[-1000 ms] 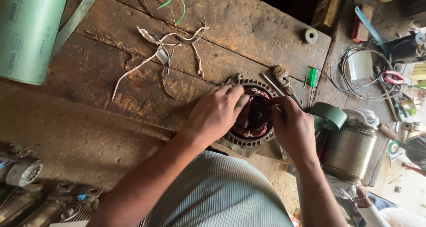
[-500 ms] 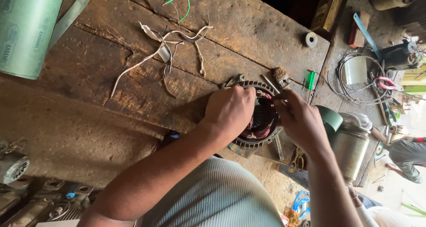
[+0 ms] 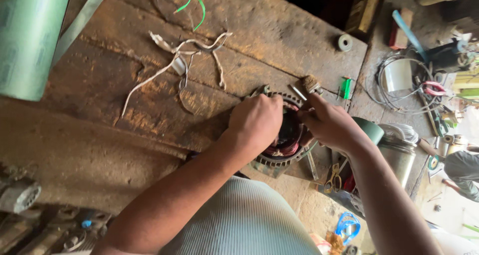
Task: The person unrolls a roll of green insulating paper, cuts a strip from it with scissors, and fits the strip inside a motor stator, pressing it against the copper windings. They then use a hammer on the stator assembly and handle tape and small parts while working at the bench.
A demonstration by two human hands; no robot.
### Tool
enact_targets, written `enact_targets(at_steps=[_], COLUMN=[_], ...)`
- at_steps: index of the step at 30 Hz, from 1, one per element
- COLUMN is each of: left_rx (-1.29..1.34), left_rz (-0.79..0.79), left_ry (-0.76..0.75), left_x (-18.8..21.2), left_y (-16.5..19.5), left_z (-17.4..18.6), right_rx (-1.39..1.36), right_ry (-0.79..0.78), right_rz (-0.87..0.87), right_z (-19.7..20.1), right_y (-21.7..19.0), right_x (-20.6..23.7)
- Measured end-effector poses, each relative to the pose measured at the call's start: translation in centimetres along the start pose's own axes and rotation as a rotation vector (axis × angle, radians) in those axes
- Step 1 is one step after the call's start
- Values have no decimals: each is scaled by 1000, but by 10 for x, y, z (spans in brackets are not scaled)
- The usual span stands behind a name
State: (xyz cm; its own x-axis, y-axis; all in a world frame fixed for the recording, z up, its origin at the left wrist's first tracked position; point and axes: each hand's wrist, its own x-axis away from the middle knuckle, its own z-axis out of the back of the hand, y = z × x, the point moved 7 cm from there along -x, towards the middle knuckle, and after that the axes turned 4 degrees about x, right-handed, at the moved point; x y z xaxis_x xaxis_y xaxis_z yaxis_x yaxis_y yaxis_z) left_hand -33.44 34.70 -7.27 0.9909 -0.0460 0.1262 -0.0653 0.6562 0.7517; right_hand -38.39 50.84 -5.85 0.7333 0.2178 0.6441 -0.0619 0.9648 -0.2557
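Note:
A round metal motor stator [image 3: 284, 150] with copper windings inside lies on the worn wooden workbench [image 3: 149, 105]. My left hand [image 3: 257, 120] is closed over its left rim, fingers curled down into the core. My right hand [image 3: 329, 125] rests on the right rim, its fingers pinched at the top edge of the winding; what they pinch is hidden. Both hands cover most of the stator's centre.
White paper strips [image 3: 184, 60] and a green wire [image 3: 192, 0] lie on the bench behind the stator. A green roll [image 3: 30, 35] sits far left, a small spool [image 3: 345, 42] and green tool [image 3: 345, 88] at right. Metal can [image 3: 399, 155], scissors [image 3: 332, 177], wire coil [image 3: 399, 75].
Both hands have shifted slightly right and up on the stator. My right hand has drawn in toward the top rim, close to my left hand.

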Motion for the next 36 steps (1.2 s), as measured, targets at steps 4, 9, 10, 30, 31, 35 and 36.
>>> enact_targets(at_steps=[4,9,10,30,31,35,36], left_rx=[-57,5,32,-268,-246,-208,-253], left_rz=[13,96,124,134,101,89,99], left_ry=[10,-73,-110,-116,-79,-78,-79], left_x=[2,6,5,2,2,0,-2], left_y=[1,8,9,32,31,24,23], left_z=[4,7,7,8,9,5,5], right_rx=[148,133,90,-28,-26,-9,23], right_ry=[-28,95,116,313,306,294,285], right_rz=[164,130,138,436,442,554,559], right_z=[2,3,3,6,5,2,2], right_y=[-11,-9,-9,8,9,6,6], right_x=[-3,7,10,8,6,-8,-12])
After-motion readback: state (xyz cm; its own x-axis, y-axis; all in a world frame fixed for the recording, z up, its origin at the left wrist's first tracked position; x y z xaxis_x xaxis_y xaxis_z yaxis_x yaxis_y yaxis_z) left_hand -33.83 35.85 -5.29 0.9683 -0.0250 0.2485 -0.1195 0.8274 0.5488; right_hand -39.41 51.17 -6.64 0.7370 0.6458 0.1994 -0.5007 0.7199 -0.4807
